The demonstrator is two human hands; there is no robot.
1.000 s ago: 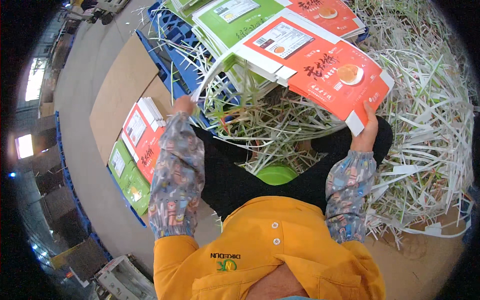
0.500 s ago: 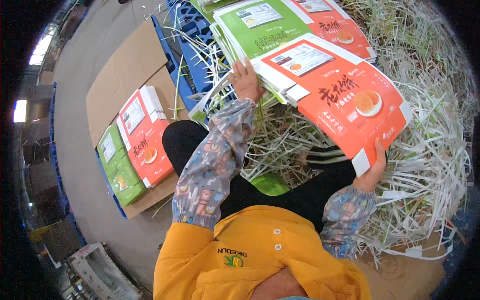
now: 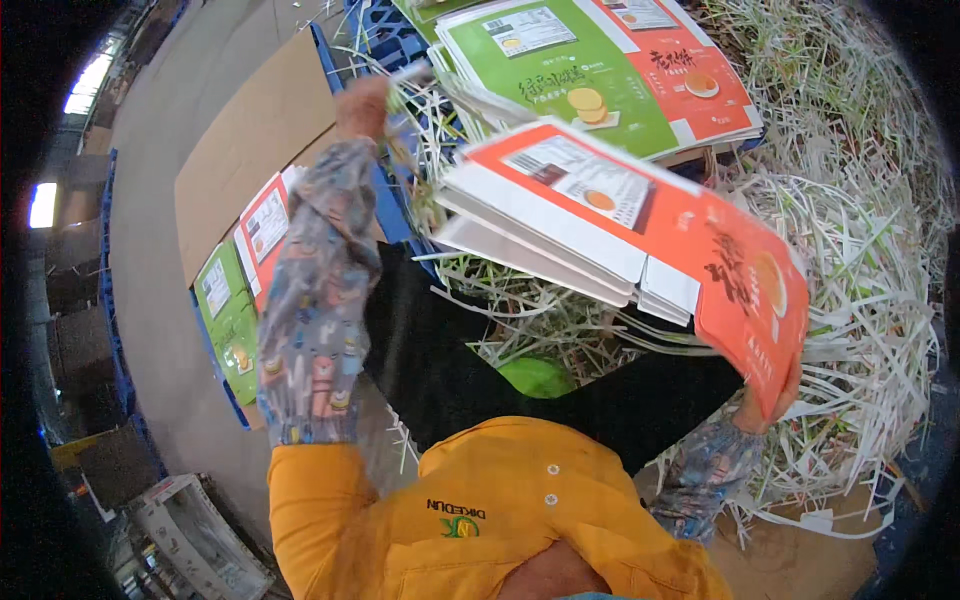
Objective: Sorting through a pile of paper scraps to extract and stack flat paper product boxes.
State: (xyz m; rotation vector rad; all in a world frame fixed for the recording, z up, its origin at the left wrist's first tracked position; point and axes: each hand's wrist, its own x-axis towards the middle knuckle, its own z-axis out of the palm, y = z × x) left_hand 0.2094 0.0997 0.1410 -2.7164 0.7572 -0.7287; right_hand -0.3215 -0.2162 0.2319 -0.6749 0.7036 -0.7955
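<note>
A stack of orange printed card sheets [image 3: 690, 225] with white edges is tilted above my lap, its left edges fanned apart. My right hand [image 3: 780, 400] is closed around the lower right end of this stack, fingers partly hidden under it. Up at the left, away from the stack, is my left hand [image 3: 362, 108], smeared by motion. It looks closed on thin paper strips [image 3: 408, 130], which trail blurred from its right side. Behind the orange stack lies a larger pile of green and orange printed sheets [image 3: 610, 75].
White and green paper strips [image 3: 850, 270] heap up on the right and between my legs. To the left, a green stack [image 3: 228, 320] and an orange stack [image 3: 265, 235] lie on brown cardboard [image 3: 250, 130]. A blue pallet [image 3: 395, 215] shows beyond my knee. A green rounded thing [image 3: 537, 376] sits between my legs.
My left hand has left the stack's edge and swung up and left with strips. The orange stack has tipped and its left edges have spread; my right hand moved slightly down and right.
</note>
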